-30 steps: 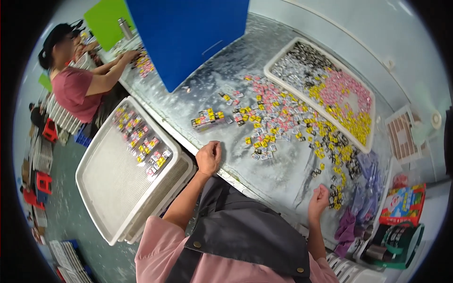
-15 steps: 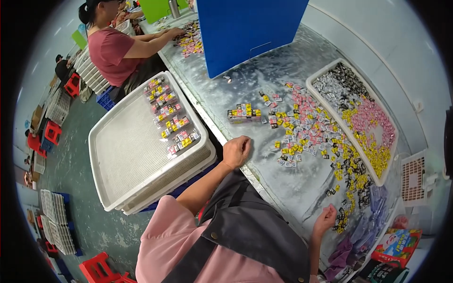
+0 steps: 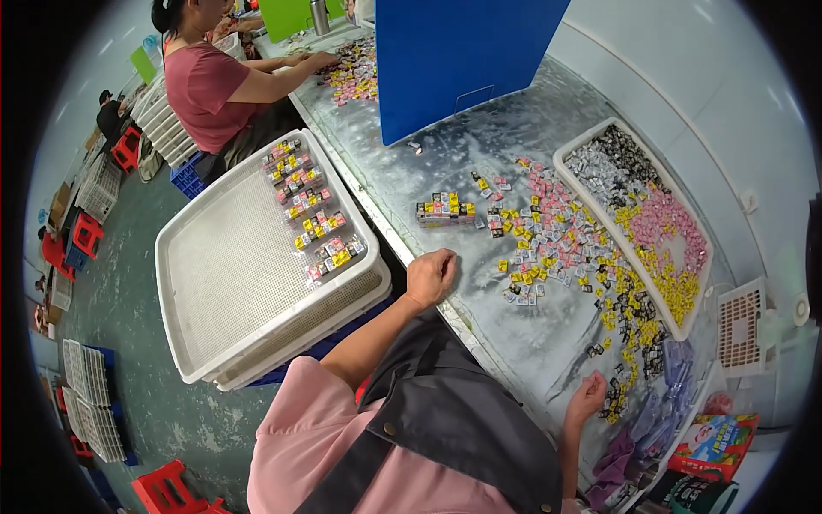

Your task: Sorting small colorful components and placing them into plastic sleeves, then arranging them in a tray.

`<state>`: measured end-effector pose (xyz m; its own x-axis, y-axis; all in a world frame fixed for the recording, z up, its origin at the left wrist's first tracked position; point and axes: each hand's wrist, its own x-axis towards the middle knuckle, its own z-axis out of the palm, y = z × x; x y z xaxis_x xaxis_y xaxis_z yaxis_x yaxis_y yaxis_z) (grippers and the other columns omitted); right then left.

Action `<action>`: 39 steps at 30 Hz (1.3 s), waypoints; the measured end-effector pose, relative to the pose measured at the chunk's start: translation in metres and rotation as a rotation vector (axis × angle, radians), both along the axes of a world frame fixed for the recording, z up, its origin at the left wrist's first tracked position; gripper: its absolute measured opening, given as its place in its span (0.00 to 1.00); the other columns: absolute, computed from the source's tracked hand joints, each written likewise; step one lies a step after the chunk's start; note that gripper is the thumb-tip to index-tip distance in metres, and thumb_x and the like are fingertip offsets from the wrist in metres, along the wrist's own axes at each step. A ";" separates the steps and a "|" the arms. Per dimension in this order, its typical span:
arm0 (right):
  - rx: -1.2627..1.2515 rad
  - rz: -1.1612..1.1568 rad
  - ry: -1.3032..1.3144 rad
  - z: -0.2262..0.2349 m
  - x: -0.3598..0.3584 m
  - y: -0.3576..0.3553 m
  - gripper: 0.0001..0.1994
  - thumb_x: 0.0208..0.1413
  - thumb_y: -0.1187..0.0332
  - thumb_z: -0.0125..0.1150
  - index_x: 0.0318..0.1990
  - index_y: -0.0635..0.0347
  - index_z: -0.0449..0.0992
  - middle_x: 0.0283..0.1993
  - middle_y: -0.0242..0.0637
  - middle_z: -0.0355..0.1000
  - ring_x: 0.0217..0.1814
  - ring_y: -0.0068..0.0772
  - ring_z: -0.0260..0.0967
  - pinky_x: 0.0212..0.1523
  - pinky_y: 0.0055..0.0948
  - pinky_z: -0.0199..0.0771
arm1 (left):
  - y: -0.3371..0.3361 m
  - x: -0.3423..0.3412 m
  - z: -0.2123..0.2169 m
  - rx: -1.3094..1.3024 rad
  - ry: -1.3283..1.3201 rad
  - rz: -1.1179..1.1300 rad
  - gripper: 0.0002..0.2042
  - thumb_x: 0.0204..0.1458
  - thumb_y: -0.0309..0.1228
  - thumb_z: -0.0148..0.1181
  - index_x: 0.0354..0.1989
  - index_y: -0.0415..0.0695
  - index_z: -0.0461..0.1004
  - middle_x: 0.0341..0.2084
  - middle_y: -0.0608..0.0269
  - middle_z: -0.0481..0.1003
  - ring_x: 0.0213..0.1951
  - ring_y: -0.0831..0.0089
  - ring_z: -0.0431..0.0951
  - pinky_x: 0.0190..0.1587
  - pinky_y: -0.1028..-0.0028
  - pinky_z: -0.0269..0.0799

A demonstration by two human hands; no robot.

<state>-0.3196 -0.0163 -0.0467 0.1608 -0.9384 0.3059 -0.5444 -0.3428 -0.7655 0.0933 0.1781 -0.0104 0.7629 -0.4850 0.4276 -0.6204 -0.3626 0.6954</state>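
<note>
My left hand rests on the table's near edge, its fingers curled into a loose fist with nothing showing in it. In front of it on the table stands a small block of stacked, wrapped pieces with yellow, black, pink and white tops. Farther right, my right hand lies with curled fingers beside black and yellow pieces; its palm is hidden, and nothing shows between the fingers. Loose small wrapped pieces spread over the table between the block and a white tray holding more pieces, grouped by colour.
To my left, a stacked white mesh tray holds several clear packs along one side. A blue panel stands across the table, with a co-worker beyond. Purplish plastic and a colourful package lie at the right.
Both my hands have kept their places and their curled shape. The whole view has shifted slightly; the block and the loose pieces are as before.
</note>
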 end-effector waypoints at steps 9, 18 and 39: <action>-0.001 -0.006 0.016 0.001 0.002 0.000 0.10 0.65 0.69 0.55 0.48 0.67 0.75 0.34 0.35 0.75 0.33 0.23 0.73 0.36 0.22 0.73 | -0.001 0.002 0.003 0.015 -0.015 0.000 0.07 0.55 0.34 0.62 0.36 0.44 0.79 0.25 0.51 0.79 0.28 0.52 0.80 0.32 0.60 0.75; -0.039 -0.003 -0.019 0.000 0.006 -0.002 0.11 0.65 0.69 0.56 0.48 0.68 0.74 0.33 0.35 0.74 0.33 0.23 0.72 0.36 0.22 0.73 | 0.000 0.002 0.000 0.014 -0.020 -0.013 0.07 0.55 0.33 0.62 0.36 0.44 0.78 0.26 0.51 0.79 0.29 0.53 0.80 0.32 0.60 0.74; -0.054 0.053 -0.029 0.000 0.007 -0.011 0.11 0.65 0.69 0.54 0.48 0.69 0.74 0.33 0.40 0.77 0.35 0.29 0.76 0.36 0.27 0.75 | 0.003 0.004 -0.008 -0.047 0.002 0.013 0.06 0.55 0.33 0.58 0.34 0.45 0.77 0.25 0.51 0.78 0.30 0.51 0.80 0.34 0.56 0.74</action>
<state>-0.3121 -0.0277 -0.0468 0.2002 -0.9109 0.3608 -0.5027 -0.4116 -0.7602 0.0971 0.1811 -0.0185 0.7699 -0.4544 0.4481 -0.6144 -0.3379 0.7130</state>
